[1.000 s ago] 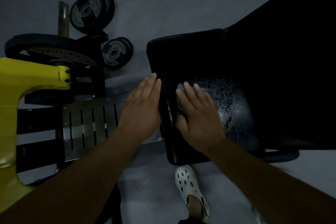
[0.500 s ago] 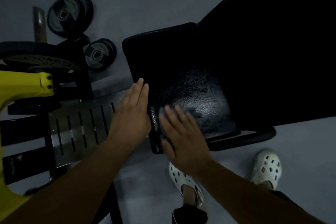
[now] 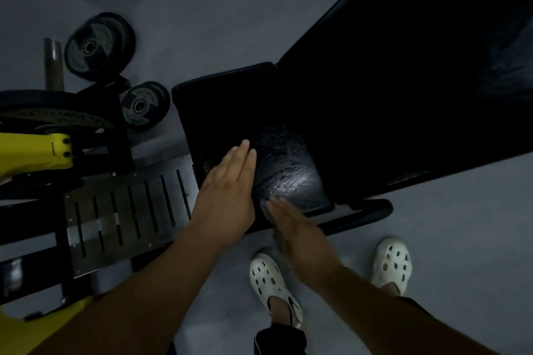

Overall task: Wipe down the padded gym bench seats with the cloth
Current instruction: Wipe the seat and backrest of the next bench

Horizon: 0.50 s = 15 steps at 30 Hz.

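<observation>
The black padded seat [image 3: 245, 106] lies in the middle of the head view, with a wet, shiny patch near its front edge. A long black back pad [image 3: 403, 81] rises to the right of it. My left hand [image 3: 227, 190] lies flat on the seat's front left part, fingers straight and together. My right hand [image 3: 300, 233], blurred, is at the seat's front edge with fingers straight. A grey cloth [image 3: 266, 206] shows dimly under its fingertips; most of it is hidden by the hand.
Left of the seat are a slotted metal plate [image 3: 124, 213], a yellow machine frame [image 3: 31, 153] and two small weight plates [image 3: 99, 46] [image 3: 144, 105] on the grey floor. My white clogs [image 3: 269, 282] [image 3: 392, 262] stand below the seat's black frame tube [image 3: 360, 213].
My right hand slid with the cloth toward me, from the seat's middle to its front edge. My left hand moved from the seat's left side onto its top.
</observation>
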Each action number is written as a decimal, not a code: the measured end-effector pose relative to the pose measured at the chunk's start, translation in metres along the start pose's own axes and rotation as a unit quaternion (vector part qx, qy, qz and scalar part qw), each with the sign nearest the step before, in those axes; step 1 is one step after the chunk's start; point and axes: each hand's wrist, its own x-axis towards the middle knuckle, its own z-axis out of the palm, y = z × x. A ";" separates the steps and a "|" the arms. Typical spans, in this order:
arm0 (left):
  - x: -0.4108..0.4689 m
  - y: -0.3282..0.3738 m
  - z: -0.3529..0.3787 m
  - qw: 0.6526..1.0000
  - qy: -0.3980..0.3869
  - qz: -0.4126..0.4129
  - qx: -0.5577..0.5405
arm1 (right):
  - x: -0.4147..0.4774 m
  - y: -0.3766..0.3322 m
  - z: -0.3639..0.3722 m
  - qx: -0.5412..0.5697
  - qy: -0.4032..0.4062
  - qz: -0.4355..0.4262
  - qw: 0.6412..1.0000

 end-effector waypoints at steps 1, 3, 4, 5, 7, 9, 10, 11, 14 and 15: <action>0.001 0.010 -0.004 1.000 0.001 0.002 0.002 | 0.003 -0.003 -0.015 0.026 0.021 0.023 0.999; 0.006 0.032 -0.016 1.000 0.015 0.011 0.014 | 0.015 -0.005 -0.056 0.013 0.075 0.064 0.995; 0.009 0.045 -0.024 0.999 0.030 0.013 0.020 | 0.023 -0.006 -0.082 -0.011 0.102 0.064 0.993; 0.012 0.058 -0.034 0.999 0.046 0.011 0.023 | 0.029 -0.010 -0.109 -0.027 0.118 0.051 0.991; 0.017 0.085 -0.058 0.997 0.072 0.007 0.022 | 0.036 -0.021 -0.159 -0.059 0.135 0.013 0.989; 0.022 0.114 -0.088 0.995 0.100 0.007 0.019 | 0.033 -0.035 -0.207 -0.093 0.156 -0.007 0.983; 0.023 0.128 -0.104 0.993 0.114 0.009 0.018 | 0.030 -0.045 -0.230 -0.100 0.169 -0.010 0.980; 0.024 0.143 -0.120 0.992 0.127 0.013 0.017 | 0.024 -0.055 -0.252 -0.106 0.181 -0.015 0.978; 0.019 0.186 -0.169 0.985 0.164 0.035 0.024 | 0.004 -0.081 -0.312 -0.138 0.220 -0.030 0.965; 0.017 0.199 -0.185 0.983 0.177 0.046 0.027 | -0.004 -0.089 -0.329 -0.149 0.234 -0.029 0.960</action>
